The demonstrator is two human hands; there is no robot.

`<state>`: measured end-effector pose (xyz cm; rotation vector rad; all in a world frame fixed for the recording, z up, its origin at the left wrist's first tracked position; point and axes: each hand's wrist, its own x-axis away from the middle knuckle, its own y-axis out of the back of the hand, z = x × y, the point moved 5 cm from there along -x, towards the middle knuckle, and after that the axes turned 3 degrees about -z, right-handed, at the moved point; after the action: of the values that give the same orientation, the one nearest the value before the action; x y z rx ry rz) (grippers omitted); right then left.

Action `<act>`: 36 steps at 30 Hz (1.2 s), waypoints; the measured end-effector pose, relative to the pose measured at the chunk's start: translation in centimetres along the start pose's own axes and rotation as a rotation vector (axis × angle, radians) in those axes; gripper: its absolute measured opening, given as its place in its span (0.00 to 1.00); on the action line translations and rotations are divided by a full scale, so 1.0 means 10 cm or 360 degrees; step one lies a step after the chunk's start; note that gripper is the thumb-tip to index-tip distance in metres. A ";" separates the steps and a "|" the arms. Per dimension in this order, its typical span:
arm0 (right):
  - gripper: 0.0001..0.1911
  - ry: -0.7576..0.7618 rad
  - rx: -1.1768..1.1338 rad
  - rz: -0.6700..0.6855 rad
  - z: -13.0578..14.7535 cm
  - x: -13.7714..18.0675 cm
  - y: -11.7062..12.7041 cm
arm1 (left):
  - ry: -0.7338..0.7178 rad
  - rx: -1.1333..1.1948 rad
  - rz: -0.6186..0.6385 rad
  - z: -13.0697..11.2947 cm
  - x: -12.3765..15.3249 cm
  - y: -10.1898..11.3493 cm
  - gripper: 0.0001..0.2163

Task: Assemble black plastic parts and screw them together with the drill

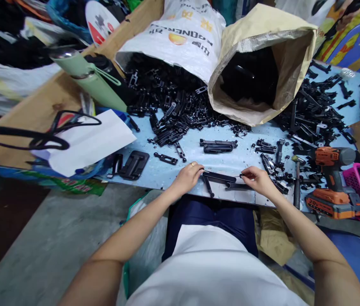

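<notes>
At the front edge of the blue worktop, my left hand [186, 177] is closed on the left end of a flat black plastic bar [219, 176]. A second black arm piece [208, 186] hangs down at an angle from that end. My right hand [259, 178] pinches a small dark piece, perhaps a pin or screw [241, 175], by the bar's right end; it is too small to name for certain. Just below lies another black bar with a forked end [239, 186]. Beyond my hands rests a stack of folded black arms [218, 146].
An orange cordless drill [334, 182] and a hammer [297, 182] lie on the right. Heaps of black parts [180, 112] spill from a white sack [180, 38], beside an open paper bag [262, 72]. A green bottle [90, 80] and white paper [87, 144] are on the left.
</notes>
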<state>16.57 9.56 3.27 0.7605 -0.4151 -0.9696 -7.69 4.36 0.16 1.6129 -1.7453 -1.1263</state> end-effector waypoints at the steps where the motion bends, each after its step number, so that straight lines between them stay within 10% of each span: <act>1: 0.06 -0.0004 0.0008 0.0019 0.03 0.02 -0.04 | -0.0007 -0.0062 0.0033 -0.04 0.03 -0.01 0.11; 13: 0.11 0.0166 0.0872 0.0507 0.39 -0.04 -0.25 | -0.0068 -0.0532 0.0291 -0.36 -0.10 -0.07 0.11; 20: 0.19 0.0651 0.0476 0.0099 0.66 -0.14 -0.70 | 0.0329 -0.0214 0.0050 -0.26 0.08 -0.05 0.14; 27: 0.23 0.0747 0.0222 -0.0013 0.57 -0.27 -1.05 | 0.0978 -0.0201 0.0580 -0.54 0.27 -0.38 0.15; 36: 0.23 0.0592 0.0295 0.0007 0.50 -0.28 -1.05 | 0.0910 -0.0247 0.0433 -0.52 0.25 -0.47 0.17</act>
<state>5.91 6.41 -1.13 1.0850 -0.1824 -0.7702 -1.25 0.96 -1.41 1.3741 -1.4022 -0.5774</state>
